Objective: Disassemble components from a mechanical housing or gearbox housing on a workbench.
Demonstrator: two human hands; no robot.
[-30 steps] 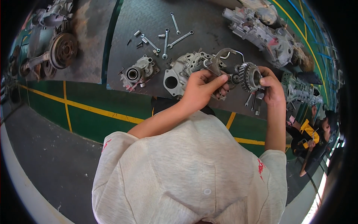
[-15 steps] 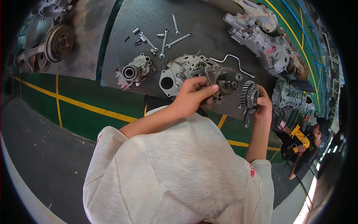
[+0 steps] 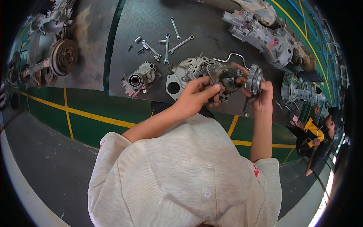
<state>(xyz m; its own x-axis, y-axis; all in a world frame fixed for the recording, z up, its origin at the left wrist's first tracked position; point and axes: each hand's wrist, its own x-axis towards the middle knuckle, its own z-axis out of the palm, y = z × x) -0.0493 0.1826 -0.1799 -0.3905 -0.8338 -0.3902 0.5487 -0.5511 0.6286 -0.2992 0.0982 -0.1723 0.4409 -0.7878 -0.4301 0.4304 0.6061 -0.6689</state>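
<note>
My left hand [image 3: 200,94] is closed on a splined shaft assembly [image 3: 231,73], thumb and fingers pinching its metal plate. The splined shaft end points to the right, above the edge of the bench. In my right hand [image 3: 262,94] is a toothed gear [image 3: 254,78], held just right of the shaft end; a thin metal piece hangs below it. Fingertips of that hand show behind the gear, close to the shaft. Behind my left hand lies a gearbox housing [image 3: 174,87] with a large round hole, partly covered by the shaft assembly.
Several wrenches [image 3: 166,49] and sockets lie on the dark metal bench [image 3: 140,19]. A smaller housing [image 3: 136,80] sits at left, a bent crank handle [image 3: 230,56] behind the shaft. Larger gearboxes [image 3: 264,41] stand at far right. Another person [image 3: 314,132] is at right.
My right hand has brought the gear left and up, closer to the shaft end, and turned it. My left hand keeps its hold. The whole view has shifted slightly.
</note>
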